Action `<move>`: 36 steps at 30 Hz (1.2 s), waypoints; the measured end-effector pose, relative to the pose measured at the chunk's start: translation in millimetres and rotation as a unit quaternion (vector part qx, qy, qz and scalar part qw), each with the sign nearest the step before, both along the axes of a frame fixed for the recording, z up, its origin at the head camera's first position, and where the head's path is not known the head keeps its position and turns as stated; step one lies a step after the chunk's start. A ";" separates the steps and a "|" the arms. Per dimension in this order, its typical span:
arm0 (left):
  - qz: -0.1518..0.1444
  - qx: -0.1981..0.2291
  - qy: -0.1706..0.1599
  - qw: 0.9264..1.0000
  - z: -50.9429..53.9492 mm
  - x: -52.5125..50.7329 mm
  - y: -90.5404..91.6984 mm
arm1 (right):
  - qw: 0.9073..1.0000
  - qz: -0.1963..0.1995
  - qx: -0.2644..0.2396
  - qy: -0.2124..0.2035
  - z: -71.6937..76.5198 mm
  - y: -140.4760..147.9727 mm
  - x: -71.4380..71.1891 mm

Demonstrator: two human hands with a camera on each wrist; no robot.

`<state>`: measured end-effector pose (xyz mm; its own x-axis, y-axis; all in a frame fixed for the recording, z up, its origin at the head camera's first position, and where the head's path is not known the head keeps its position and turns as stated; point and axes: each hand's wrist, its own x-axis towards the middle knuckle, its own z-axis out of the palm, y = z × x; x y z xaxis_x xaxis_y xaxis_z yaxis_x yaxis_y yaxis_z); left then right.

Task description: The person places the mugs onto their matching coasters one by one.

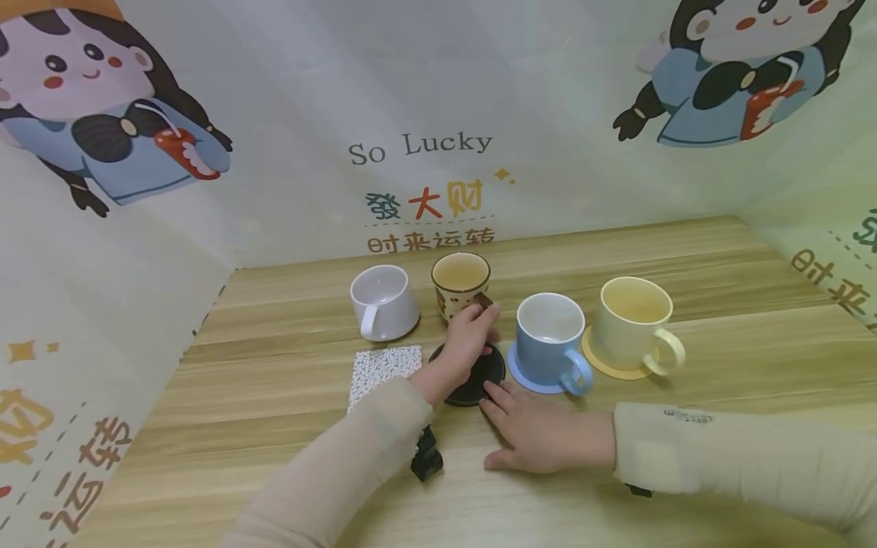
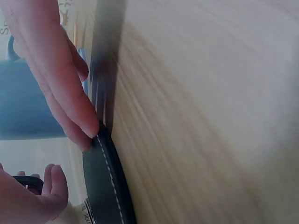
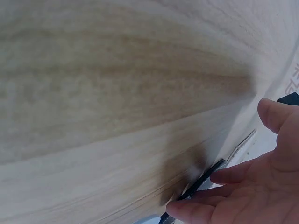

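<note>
At your left hand [image 1: 473, 335] you have a cream mug [image 1: 446, 301], brown-spotted and dark-rimmed; left of that hand, a white mug [image 1: 397, 310] and grey-flecked white coaster [image 1: 385, 367]. By your right hand [image 1: 533, 432], the black coaster [image 1: 473, 391] shows pale stitching; beyond are a white-lined blue mug [image 1: 541, 348] and a pale yellow mug [image 1: 620, 339].

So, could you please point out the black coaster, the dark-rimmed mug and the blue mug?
Black coaster [image 1: 474, 386], head view: uncovered part of its top.
Dark-rimmed mug [image 1: 450, 301], head view: its patterned outer wall.
Blue mug [image 1: 541, 354], head view: its outer wall, left of the handle.
</note>
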<state>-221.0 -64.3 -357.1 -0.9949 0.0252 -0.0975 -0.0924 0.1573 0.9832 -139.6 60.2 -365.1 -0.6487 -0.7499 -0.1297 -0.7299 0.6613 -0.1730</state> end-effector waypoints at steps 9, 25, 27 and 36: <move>0.043 0.047 -0.003 0.998 -3.4 -2.9 6.3 | 1.000 -0.004 0.010 -0.004 -2.0 -1.3 0.5; 0.065 0.007 0.010 0.998 -4.0 -1.1 -1.2 | 0.999 0.012 0.025 0.041 -5.5 -0.5 0.0; 0.064 -0.002 0.013 0.998 -2.8 -0.4 -2.6 | 0.999 0.013 0.023 0.045 -6.3 -0.5 0.1; 0.073 -0.036 0.007 0.997 5.5 -2.1 -10.8 | 0.998 0.010 0.022 0.051 -7.3 -1.0 0.8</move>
<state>-223.0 -75.2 -351.6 -0.9886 -0.1273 -0.0801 -0.1062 0.2142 0.9710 -138.8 59.2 -372.4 -0.6450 -0.7581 -0.0961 -0.7556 0.6515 -0.0679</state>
